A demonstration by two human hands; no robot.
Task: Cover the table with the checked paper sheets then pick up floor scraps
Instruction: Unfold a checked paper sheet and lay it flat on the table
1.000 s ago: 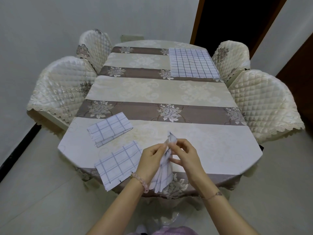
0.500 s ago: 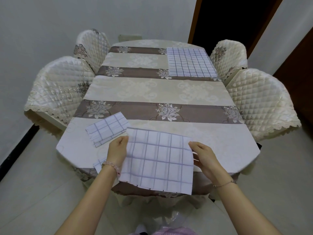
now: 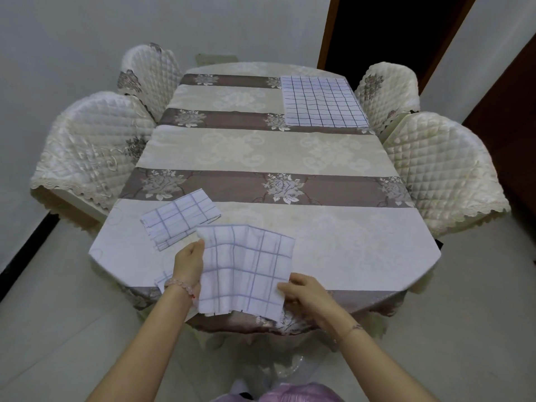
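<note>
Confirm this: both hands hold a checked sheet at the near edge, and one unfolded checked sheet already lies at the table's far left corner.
Wrong on one point. The head view shows the unfolded checked sheet at the far right corner, not left. Left hand and right hand do hold a checked sheet.

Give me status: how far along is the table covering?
Done: one spread sheet lies flat at the far right corner. In hand: left hand and right hand are opening another sheet. Left: folded sheet, most of the table uncovered, floor scraps.
</note>
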